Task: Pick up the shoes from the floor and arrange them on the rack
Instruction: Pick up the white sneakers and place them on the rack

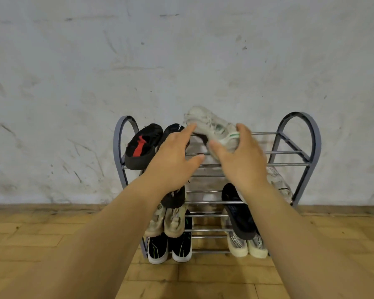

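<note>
A grey metal shoe rack stands against the wall. My right hand grips a white sneaker with a green stripe by its heel, tilted over the middle of the top shelf. My left hand reaches beside it with fingers spread, its fingertips at the sneaker's toe. A black shoe with a red mark and another black shoe sit at the top left.
Lower shelves hold beige shoes, black shoes with white soles, a dark sandal, cream sneakers and a whitish shoe. Behind is a stained white wall. Wooden floor lies around the rack.
</note>
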{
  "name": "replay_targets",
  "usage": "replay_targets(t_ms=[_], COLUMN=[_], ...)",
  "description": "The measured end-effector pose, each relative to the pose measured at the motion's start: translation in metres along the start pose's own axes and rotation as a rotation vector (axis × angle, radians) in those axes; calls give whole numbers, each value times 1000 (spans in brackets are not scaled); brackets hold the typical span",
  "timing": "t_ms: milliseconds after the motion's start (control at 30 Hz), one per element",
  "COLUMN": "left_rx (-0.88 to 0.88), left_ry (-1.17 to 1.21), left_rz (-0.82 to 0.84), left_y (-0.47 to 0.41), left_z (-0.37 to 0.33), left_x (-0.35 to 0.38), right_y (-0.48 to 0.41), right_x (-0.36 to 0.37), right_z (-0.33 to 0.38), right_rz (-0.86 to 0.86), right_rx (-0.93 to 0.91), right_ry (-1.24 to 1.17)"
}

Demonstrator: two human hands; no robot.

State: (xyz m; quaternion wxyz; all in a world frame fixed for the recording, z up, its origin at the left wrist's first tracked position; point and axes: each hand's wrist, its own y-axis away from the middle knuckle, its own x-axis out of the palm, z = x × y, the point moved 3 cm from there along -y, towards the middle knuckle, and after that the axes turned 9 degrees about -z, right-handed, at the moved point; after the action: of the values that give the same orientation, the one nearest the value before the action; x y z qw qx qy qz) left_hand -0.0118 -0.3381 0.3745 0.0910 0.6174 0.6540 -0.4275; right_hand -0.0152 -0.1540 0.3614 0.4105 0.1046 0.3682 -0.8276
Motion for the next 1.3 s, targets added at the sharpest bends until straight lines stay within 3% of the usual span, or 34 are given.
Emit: replay_targets(t_ms=[67, 267, 367, 500, 600, 800, 1067, 1200, 1300], left_rx=[-14, 71, 82, 105, 68, 51, 127, 165, 156], left_ry=[-50, -458, -472, -422, -232, -101, -82, -83, -78], left_rz=[101, 328, 284, 156, 136, 49, 8, 6, 11], left_y=[-19, -41, -36, -24, -14, -18, -36, -50, -53], left_z=[4, 2, 0, -5, -13, -22, -60, -74, -75], left_x=[14, 49, 53, 58, 75, 104, 167, 194, 200], right_y=[-2, -22, -20, -22, -20, -25, -48, -54, -53], right_x=[8, -1, 6, 7, 6, -16, -59, -67, -66], right_z=[-18, -73, -87, -90, -89, -103, -157, -177, -182], right_rz=[133, 209, 275, 234, 180, 74, -153, -136, -219], right_rx=[-27, 57, 58, 28, 29, 3, 68, 71, 81], right_ry=[106, -53, -27, -49, -126, -167, -151, -134, -58])
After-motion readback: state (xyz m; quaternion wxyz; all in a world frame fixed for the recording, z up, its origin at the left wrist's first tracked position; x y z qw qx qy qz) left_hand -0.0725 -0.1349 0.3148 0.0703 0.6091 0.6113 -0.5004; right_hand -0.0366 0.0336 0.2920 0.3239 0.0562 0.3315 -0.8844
